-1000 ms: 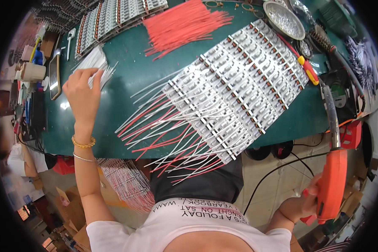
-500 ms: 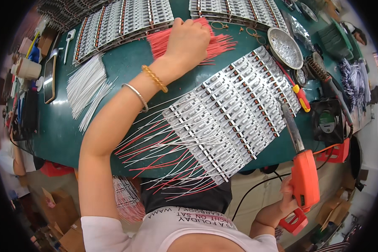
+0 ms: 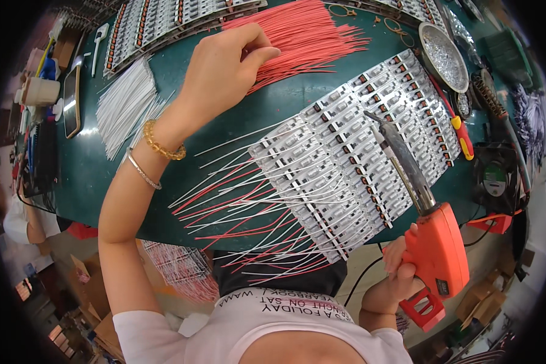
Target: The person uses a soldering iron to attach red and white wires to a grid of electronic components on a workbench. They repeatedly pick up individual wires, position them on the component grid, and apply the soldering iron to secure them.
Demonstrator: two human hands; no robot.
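Left hand (image 3: 227, 70): at the near left edge of the red wires (image 3: 309, 42), far side of the green table (image 3: 79, 176); thumb and forefinger bent close, the gap narrow; whether a strand is pinched between them cannot be told.

Right hand (image 3: 400, 273): wrapped round the handle of the orange soldering gun (image 3: 440, 249), near right; its barrel points far left, the tip over the board panel (image 3: 340, 121) – contact with the panel cannot be confirmed.

The panel lies aslant, centre to right, its near corner by the table edge; loose red and white leads (image 3: 236, 200) fan from its left part, free ends to the left; the rows to the right show none. White wires (image 3: 124, 106) lie in a pile to the left; a metal dish (image 3: 444, 57) and a red-and-yellow screwdriver (image 3: 463, 136) sit to the right.

Judgement: the step in hand appears to be wire pick-up, with soldering partly done; the next move calls for one red strand parted cleanly from the bundle, then its end brought to a pad under the tip; risk noted – fingers near a possibly hot tip, and crossed leads snagging.
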